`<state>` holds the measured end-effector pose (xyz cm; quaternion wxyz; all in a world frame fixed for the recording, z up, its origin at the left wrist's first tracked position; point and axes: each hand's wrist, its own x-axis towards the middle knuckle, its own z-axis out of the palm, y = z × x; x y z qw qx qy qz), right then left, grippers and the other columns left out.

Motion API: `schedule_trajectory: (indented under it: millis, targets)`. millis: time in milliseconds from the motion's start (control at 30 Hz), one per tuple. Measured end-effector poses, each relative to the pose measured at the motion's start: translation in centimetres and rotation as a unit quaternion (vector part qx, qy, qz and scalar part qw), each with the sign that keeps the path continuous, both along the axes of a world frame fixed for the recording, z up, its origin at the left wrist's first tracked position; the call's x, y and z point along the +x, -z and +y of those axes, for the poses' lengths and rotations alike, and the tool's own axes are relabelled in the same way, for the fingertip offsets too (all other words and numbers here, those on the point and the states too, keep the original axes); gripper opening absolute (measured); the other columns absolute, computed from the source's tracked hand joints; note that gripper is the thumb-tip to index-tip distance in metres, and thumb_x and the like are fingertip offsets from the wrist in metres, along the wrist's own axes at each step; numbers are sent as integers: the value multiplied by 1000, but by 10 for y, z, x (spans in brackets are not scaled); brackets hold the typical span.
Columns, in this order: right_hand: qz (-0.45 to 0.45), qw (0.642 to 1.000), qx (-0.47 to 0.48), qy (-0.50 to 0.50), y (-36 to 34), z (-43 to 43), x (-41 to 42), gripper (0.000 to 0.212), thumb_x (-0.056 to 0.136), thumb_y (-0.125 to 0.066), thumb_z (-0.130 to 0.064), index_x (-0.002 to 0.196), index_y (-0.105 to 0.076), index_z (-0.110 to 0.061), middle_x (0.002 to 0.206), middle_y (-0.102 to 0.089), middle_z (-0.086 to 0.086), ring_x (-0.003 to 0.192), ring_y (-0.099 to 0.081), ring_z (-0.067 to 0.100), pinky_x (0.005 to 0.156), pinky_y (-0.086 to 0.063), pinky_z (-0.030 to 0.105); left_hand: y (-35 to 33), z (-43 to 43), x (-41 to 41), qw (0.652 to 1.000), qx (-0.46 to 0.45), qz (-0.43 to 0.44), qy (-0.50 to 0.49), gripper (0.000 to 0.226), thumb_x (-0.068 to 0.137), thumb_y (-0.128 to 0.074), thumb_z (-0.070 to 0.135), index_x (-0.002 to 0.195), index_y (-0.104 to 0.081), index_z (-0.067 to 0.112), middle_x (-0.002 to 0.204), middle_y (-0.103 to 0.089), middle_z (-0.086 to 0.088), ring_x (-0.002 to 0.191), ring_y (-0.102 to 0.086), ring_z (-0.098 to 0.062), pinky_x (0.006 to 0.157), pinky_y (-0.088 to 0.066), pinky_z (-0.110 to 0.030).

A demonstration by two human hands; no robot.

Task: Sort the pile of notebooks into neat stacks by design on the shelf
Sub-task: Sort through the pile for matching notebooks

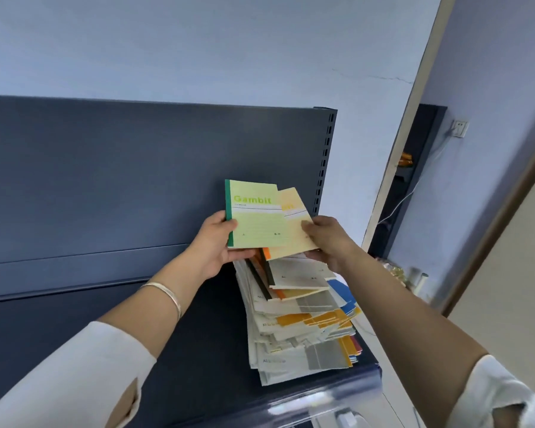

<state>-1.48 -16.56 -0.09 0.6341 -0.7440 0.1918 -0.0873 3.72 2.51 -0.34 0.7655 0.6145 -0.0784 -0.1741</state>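
Shelf (183, 335): blue, under pile (300, 335).
Left hand (213, 245): fingers grip green notebook (257, 217) above pile.
Right hand (328, 242): fingers grip yellow notebook (294, 236).
Stacks: I'd start left of pile, edges squared.

White fabric on left sleeve (74, 375) and right sleeve (504, 393), pushed back above mid-forearm. Slim silver bangle (164, 292) worn on left wrist. Bare left hand (217, 244) and right hand (329, 242).
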Motion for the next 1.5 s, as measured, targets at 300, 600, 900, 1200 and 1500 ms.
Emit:
schedule_trajectory:
  millis: [300,600,900,1200,1500]
  targets:
    - [-62,997,44,18,2,14,0,15,102,-38,-18,113,-48,-15,103,-63,2,87,-61,14,57,-52,24,16,55,-15,981,4,2,-193,19,102,-35,14,116,-47,20,98,-60,2,86,-58,-14,62,-52,-33]
    - [-66,989,65,-111,1,164,39,15,101,-40,-13,113,-49,-13,102,-60,1,97,-57,17,62,-51,26,14,188,-37,944,49,-48,-323,17,101,-36,14,111,-48,20,112,-57,-1,84,-58,-13,61,-55,-33]
    - [-5,970,95,-225,32,394,56,14,98,-42,-9,108,-51,-13,110,-60,6,93,-59,21,59,-50,28,52,418,-62,896,70,-6,-439,15,99,-44,15,111,-49,9,100,-55,-11,72,-56,-20,39,-49,-23]
    - [54,960,117,-250,58,587,64,12,98,-42,-9,107,-49,-13,106,-60,8,92,-58,23,64,-51,32,78,618,-76,860,53,35,-506,11,100,-40,11,110,-44,12,94,-52,-10,73,-52,-22,39,-51,-25]
    - [121,949,85,-278,85,662,92,14,95,-39,0,96,-44,-13,106,-60,11,91,-59,26,63,-53,36,98,699,-59,834,73,45,-545,21,99,-33,3,114,-42,15,95,-53,-9,81,-55,-27,47,-49,-30]
